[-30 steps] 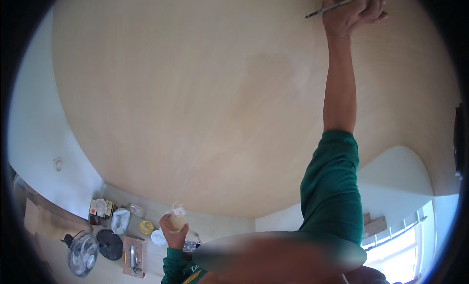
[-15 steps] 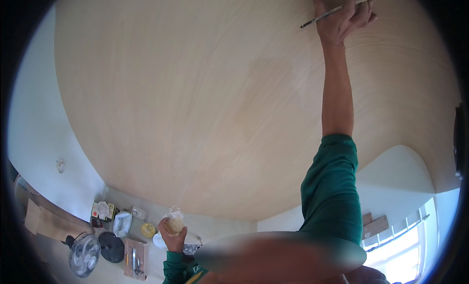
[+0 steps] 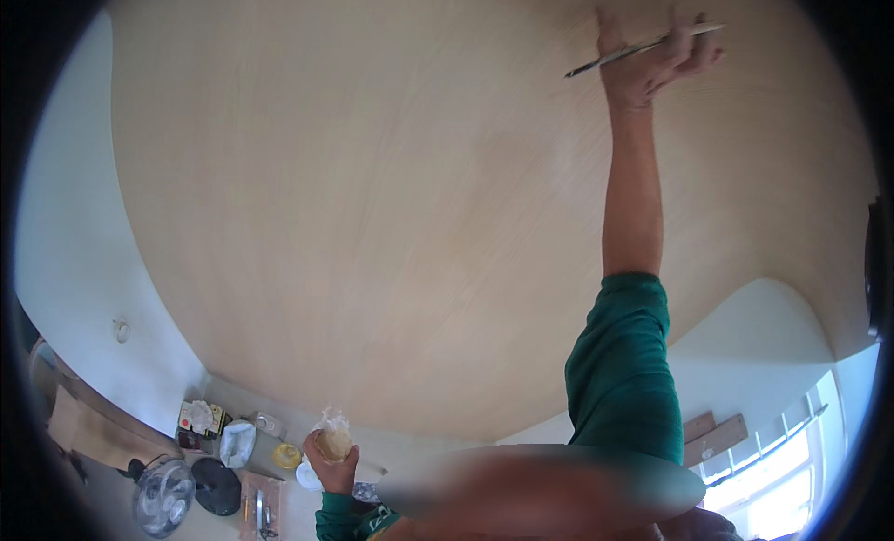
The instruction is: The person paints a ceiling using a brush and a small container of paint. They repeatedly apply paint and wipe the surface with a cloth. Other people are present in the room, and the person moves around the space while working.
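A thin paintbrush (image 3: pixel 583 71) with one dark end and one pale end lies across my right hand (image 3: pixel 643 75), tucked between the fingers. That arm, in a pushed-up green sleeve, stretches far up over a large beige wood-toned panel (image 3: pixel 372 206). The hand's fingers are spread and slightly blurred against the panel, and the palm side is hidden. Low in the view, my left hand (image 3: pixel 337 474) is closed around a small cup (image 3: pixel 332 444) with clear crinkled plastic sticking out of its top. What is inside the cup is hard to make out.
At the lower left are a fan (image 3: pixel 163 499), a round black object (image 3: pixel 216 488), a tray-like board with tools (image 3: pixel 261 506), a yellow round container (image 3: pixel 286 456) and a white plastic-lined container (image 3: pixel 237 444). A bright window (image 3: pixel 773 499) stands lower right, beside wooden boards (image 3: pixel 717 439).
My right hand has moved down the panel with the paintbrush still in it. My left hand keeps the cup. The whole view has shifted slightly.
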Available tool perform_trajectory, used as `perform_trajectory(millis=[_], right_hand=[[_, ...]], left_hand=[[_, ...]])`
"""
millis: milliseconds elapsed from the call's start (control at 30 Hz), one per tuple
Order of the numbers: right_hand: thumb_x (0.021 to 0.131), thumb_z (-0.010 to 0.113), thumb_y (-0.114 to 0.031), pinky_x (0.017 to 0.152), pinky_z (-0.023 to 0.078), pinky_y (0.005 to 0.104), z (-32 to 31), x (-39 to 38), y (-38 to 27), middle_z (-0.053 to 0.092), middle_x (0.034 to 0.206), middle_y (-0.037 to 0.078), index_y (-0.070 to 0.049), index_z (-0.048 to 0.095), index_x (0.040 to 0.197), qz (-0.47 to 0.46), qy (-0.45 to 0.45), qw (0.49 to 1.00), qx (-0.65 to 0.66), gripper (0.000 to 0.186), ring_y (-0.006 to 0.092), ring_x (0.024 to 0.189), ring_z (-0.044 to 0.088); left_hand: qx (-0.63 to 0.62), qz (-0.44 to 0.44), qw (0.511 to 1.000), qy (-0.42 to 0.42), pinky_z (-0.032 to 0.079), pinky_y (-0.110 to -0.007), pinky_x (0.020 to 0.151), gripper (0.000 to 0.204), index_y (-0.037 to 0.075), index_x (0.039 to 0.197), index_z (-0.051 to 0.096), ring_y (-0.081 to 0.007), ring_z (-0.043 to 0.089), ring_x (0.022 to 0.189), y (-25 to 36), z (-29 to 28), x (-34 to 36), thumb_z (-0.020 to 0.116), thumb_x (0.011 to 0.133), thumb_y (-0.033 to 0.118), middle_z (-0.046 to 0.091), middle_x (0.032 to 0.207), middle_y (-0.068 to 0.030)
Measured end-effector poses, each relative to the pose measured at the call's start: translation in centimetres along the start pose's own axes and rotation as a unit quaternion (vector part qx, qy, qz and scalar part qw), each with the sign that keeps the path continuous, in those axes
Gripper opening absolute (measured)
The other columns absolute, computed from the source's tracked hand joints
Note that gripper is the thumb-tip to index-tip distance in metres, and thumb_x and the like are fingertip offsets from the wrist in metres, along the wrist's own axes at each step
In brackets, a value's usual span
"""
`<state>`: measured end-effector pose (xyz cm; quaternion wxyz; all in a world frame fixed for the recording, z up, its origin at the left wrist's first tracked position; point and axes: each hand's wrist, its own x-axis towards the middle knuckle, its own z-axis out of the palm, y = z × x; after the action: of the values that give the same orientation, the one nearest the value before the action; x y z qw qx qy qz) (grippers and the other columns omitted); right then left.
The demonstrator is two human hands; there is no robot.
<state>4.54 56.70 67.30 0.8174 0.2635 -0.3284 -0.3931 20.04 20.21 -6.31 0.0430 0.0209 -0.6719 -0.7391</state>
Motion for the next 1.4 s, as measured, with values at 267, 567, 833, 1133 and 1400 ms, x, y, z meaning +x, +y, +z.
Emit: perform_trajectory(millis=[267, 567, 833, 1133, 1400], right_hand=[[0.076, 0.088, -0.061, 0.111, 0.023, 0.0599, 2.5, 6.7, 2.7, 0.036, 0.139, 0.016, -0.009, 0.043, 0.141, 0.098, 0.027, 0.994, -0.032, 0.094, 0.0367, 0.136, 0.033], [0.077, 0.086, -0.062, 0.110, 0.025, 0.0590, 3.7, 4.7, 3.9, 0.036, 0.139, 0.016, -0.009, 0.043, 0.139, 0.116, 0.002, 0.992, -0.046, 0.093, 0.0365, 0.135, 0.033], [0.077, 0.085, -0.063, 0.109, 0.026, 0.0583, -1.6, 4.4, 4.5, 0.036, 0.138, 0.016, -0.008, 0.043, 0.138, 0.041, 0.015, 0.999, -0.025, 0.092, 0.0362, 0.134, 0.033], [0.078, 0.084, -0.064, 0.108, 0.027, 0.0574, 0.7, 10.6, 8.6, 0.037, 0.137, 0.015, -0.008, 0.043, 0.137, 0.113, 0.043, 0.991, -0.062, 0.091, 0.0359, 0.133, 0.034], [0.079, 0.083, -0.064, 0.107, 0.029, 0.0567, 2.9, 6.7, 7.7, 0.037, 0.136, 0.015, -0.008, 0.044, 0.136, 0.120, 0.009, 0.990, -0.077, 0.089, 0.0357, 0.132, 0.034]], left_hand=[[0.046, 0.039, 0.998, -0.001, 0.041, -0.043, 0.110, 0.080, 0.002, 0.134, 0.046, -0.0308, 0.051, 0.121, 1.7, 0.4, 0.5, 0.084, 0.064, 0.006, 0.049, 0.126, -0.0140], [0.008, 0.008, 1.000, 0.002, 0.040, -0.043, 0.111, 0.080, 0.001, 0.135, 0.046, -0.0305, 0.050, 0.122, 3.1, 0.0, 0.1, 0.084, 0.065, 0.006, 0.048, 0.128, -0.0140], [0.044, 0.042, 0.998, 0.013, 0.039, -0.044, 0.112, 0.080, 0.002, 0.135, 0.045, -0.0312, 0.050, 0.123, 3.4, -1.0, -0.8, 0.083, 0.064, 0.004, 0.048, 0.128, -0.0145], [0.011, 0.036, 0.999, 0.007, 0.040, -0.044, 0.111, 0.080, 0.002, 0.135, 0.045, -0.0304, 0.050, 0.123, 3.0, -0.5, -0.2, 0.083, 0.064, 0.003, 0.048, 0.129, -0.0141], [0.019, 0.048, 0.998, 0.024, 0.041, -0.043, 0.110, 0.080, 0.002, 0.135, 0.046, -0.0304, 0.051, 0.122, 4.6, -0.7, -0.2, 0.084, 0.064, 0.004, 0.049, 0.127, -0.0141]])
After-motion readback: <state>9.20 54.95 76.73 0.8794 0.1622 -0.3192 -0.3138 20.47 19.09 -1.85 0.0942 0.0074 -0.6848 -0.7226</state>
